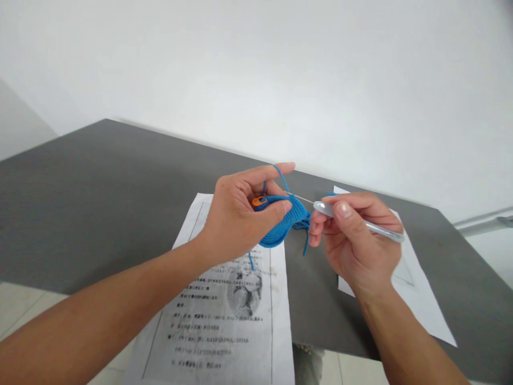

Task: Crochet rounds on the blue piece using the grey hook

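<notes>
My left hand is closed on a small blue crochet piece, pinched between thumb and fingers, with an orange stitch marker clipped to its edge. Blue yarn runs over my raised left index finger. My right hand grips a silver crochet hook like a pencil. The hook's thin metal tip points left into the top of the blue piece. Both hands hover above a dark grey table.
A printed instruction sheet with text and a grey picture lies under my left hand and overhangs the table's near edge. A second white sheet lies under my right hand. A white wall stands behind; pale floor shows below the table.
</notes>
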### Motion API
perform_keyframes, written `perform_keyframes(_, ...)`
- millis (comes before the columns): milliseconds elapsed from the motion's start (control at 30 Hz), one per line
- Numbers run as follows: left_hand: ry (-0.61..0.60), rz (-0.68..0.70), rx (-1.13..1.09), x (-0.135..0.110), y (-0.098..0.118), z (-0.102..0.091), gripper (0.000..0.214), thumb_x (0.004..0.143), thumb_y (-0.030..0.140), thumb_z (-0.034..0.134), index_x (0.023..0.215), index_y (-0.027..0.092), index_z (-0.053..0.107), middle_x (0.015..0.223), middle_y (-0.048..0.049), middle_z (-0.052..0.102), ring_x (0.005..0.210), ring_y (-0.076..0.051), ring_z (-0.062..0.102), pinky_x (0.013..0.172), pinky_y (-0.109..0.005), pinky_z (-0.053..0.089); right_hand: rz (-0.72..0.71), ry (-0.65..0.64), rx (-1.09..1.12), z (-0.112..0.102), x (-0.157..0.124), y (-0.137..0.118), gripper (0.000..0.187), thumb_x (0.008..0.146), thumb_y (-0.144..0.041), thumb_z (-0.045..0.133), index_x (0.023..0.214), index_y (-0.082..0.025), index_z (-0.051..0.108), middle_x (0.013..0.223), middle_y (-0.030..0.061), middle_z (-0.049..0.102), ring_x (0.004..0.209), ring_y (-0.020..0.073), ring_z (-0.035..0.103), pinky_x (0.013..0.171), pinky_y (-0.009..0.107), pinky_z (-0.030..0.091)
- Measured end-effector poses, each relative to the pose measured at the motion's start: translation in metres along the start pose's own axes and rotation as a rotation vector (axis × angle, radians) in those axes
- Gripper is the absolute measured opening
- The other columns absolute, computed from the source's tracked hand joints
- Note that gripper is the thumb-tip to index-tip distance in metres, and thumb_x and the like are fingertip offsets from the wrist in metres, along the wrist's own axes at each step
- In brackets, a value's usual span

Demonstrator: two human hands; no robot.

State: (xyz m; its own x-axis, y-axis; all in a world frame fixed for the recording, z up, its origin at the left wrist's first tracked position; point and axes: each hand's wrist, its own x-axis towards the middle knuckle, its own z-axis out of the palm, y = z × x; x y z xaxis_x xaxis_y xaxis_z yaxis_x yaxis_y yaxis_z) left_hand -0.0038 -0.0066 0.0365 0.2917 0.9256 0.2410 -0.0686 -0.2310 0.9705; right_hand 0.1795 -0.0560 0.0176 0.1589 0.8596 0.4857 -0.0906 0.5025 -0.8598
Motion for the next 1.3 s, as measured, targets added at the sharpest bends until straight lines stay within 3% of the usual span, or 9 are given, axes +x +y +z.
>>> perform_keyframes(200,-0.028,-0.036,-0.08,0.001,-0.001,-0.002,0.048,0.074,0.014,0.081,0.122,0.013,0.082,0.074,0.0025,0.071,0.065,-0.011,0.062,0.063,-0.023,0.053,-0.062,-0.011,-0.054,0.0,-0.003,0.004,0.013,0.09,-0.031,0.087,0.102,-0.025,0.085,0.078,0.0006,0.081,0.057,0.0153,0.074,0.047,0.028,0.064)
perform_keyframes(300,-0.063,-0.059,-0.116,0.002,-0.001,-0.003,0.051,0.073,0.013,0.082,0.124,0.011,0.082,0.072,0.0027,0.07,0.063,-0.01,0.06,0.06,-0.022,0.051,-0.109,-0.077,-0.119,-0.008,-0.001,0.002,0.013,0.092,-0.025,0.084,0.105,-0.025,0.085,0.085,0.0026,0.081,0.062,0.0165,0.075,0.05,0.031,0.066)
perform_keyframes(467,-0.072,-0.093,-0.095,0.002,0.001,-0.003,0.053,0.071,0.013,0.082,0.124,0.011,0.083,0.072,0.0014,0.071,0.061,-0.01,0.059,0.055,-0.021,0.05,-0.231,-0.169,-0.22,-0.022,0.006,-0.003,0.015,0.093,-0.021,0.082,0.107,-0.026,0.086,0.084,0.0048,0.081,0.062,0.0193,0.073,0.047,0.035,0.061)
perform_keyframes(767,-0.068,-0.076,-0.075,0.004,-0.003,-0.004,0.052,0.072,0.011,0.08,0.124,0.01,0.082,0.072,0.002,0.071,0.062,-0.009,0.057,0.058,-0.021,0.05,-0.311,-0.202,-0.341,-0.029,0.008,-0.007,0.022,0.092,-0.017,0.081,0.109,-0.029,0.086,0.078,0.0044,0.081,0.06,0.0213,0.072,0.049,0.038,0.058)
perform_keyframes(1133,0.006,0.024,0.059,0.004,-0.005,-0.002,0.043,0.076,0.013,0.077,0.119,0.015,0.083,0.07,0.0036,0.069,0.062,-0.011,0.058,0.063,-0.025,0.054,-0.358,-0.125,-0.555,-0.019,-0.001,-0.011,0.033,0.089,-0.01,0.081,0.111,-0.034,0.085,0.079,0.0011,0.08,0.064,0.0211,0.073,0.053,0.039,0.06)
perform_keyframes(1300,0.022,0.077,0.075,0.002,-0.008,-0.001,0.038,0.079,0.011,0.075,0.116,0.018,0.084,0.074,0.0031,0.072,0.064,-0.011,0.06,0.065,-0.024,0.055,-0.353,-0.069,-0.536,-0.014,-0.005,-0.009,0.033,0.09,-0.011,0.08,0.112,-0.035,0.084,0.079,0.0004,0.081,0.062,0.0203,0.073,0.051,0.038,0.06)
